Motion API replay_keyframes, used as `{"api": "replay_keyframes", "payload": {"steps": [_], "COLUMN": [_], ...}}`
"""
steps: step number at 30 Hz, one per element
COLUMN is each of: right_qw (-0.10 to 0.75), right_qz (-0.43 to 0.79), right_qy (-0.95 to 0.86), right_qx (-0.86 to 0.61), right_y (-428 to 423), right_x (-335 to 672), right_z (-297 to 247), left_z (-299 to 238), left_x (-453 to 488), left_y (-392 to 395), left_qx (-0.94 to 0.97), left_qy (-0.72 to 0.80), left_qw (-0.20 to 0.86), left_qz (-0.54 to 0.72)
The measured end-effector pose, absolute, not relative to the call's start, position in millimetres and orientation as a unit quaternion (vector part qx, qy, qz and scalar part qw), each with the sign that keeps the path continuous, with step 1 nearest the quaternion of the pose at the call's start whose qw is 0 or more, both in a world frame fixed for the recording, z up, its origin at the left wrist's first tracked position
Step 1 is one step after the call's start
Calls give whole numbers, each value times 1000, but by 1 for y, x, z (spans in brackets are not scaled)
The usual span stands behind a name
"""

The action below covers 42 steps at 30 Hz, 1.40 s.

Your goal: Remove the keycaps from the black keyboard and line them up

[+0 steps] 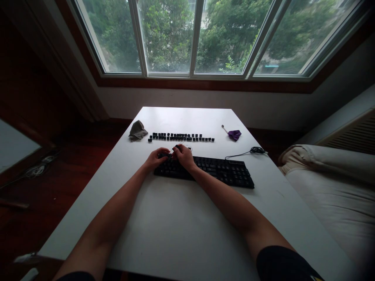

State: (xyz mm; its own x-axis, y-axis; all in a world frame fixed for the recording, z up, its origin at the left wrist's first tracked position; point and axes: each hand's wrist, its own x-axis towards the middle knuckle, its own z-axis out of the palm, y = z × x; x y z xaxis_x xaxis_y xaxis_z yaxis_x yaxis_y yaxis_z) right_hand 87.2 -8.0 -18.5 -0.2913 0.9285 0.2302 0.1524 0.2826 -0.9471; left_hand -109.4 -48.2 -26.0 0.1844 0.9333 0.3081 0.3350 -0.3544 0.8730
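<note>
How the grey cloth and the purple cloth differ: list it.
Size: the grey cloth looks larger, the purple cloth smaller.
Place: the grey cloth lies left of the loose black keycaps, the purple cloth right of them.
Neighbour: the purple cloth has a thin stick beside it; the grey cloth has none.
Shared: both lie crumpled on the white table.

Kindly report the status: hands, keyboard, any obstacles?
Left hand and right hand at left end of keyboard, grips unclear. It lies on table. Loose keycaps lined up beyond, not blocking.
</note>
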Motion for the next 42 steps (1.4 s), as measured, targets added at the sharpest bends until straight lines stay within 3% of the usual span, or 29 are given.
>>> {"api": "replay_keyframes", "payload": {"steps": [13, 21, 27, 31, 42], "right_qw": [464, 492, 393, 375, 419], "right_qz": [452, 444, 383, 332, 208], "right_qy": [-636, -640, -781, -831, -867], "right_qx": [-420, -388, -300, -242, -172], "right_y": [-9, -28, -90, -119, -99], "right_x": [87, 95, 128, 152, 159], "right_z": [-17, 18, 6, -11, -23], "left_z": [-24, -39, -35, -30, -34], "left_x": [-109, -137, -159, -168, -164], "left_y": [-48, -33, -23, -4, 35], "left_qx": [711, 608, 617, 637, 653], "left_qy": [470, 583, 644, 655, 691], "left_qw": [255, 168, 19, -48, -70], "left_qz": [457, 512, 452, 404, 302]}}
